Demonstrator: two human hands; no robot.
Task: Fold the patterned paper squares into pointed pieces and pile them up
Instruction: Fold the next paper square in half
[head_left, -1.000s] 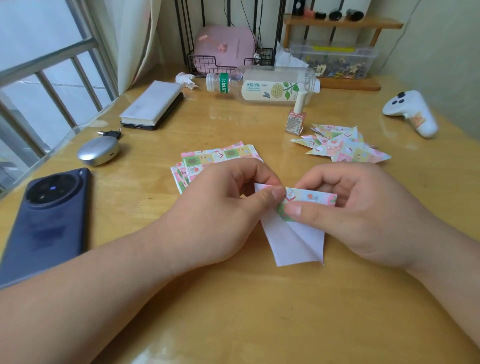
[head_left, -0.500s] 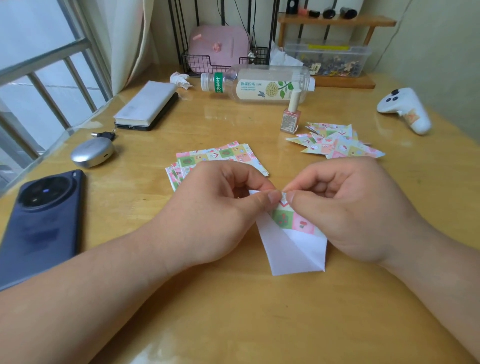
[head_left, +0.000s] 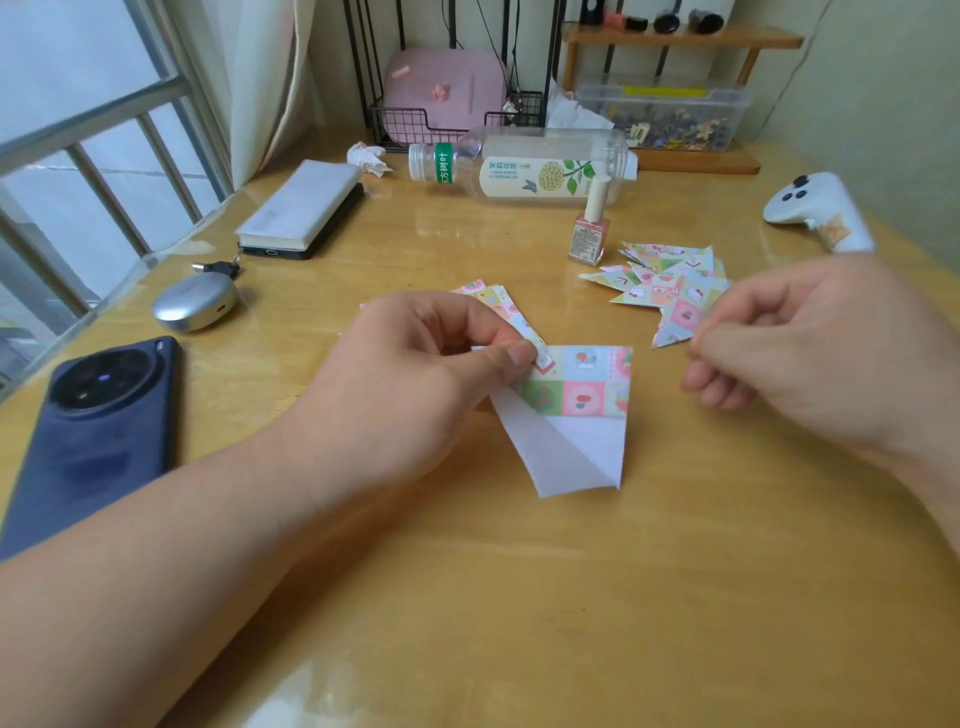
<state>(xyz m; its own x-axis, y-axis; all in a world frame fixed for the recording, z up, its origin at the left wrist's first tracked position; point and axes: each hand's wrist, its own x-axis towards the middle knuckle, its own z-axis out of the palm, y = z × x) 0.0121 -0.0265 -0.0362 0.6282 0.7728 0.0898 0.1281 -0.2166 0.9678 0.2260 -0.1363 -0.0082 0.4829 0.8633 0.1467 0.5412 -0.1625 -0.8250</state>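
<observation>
Left hand (head_left: 415, 374) pinches folded paper (head_left: 576, 400); right hand (head_left: 810, 353) curled.

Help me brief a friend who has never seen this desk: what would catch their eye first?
The half-folded paper in the middle draws the eye first: a patterned band on top, white underside below, its left corner pinched by the left hand. The right hand hovers curled to its right, near the pile of pointed pieces. A large dark phone lies at far left.
</observation>
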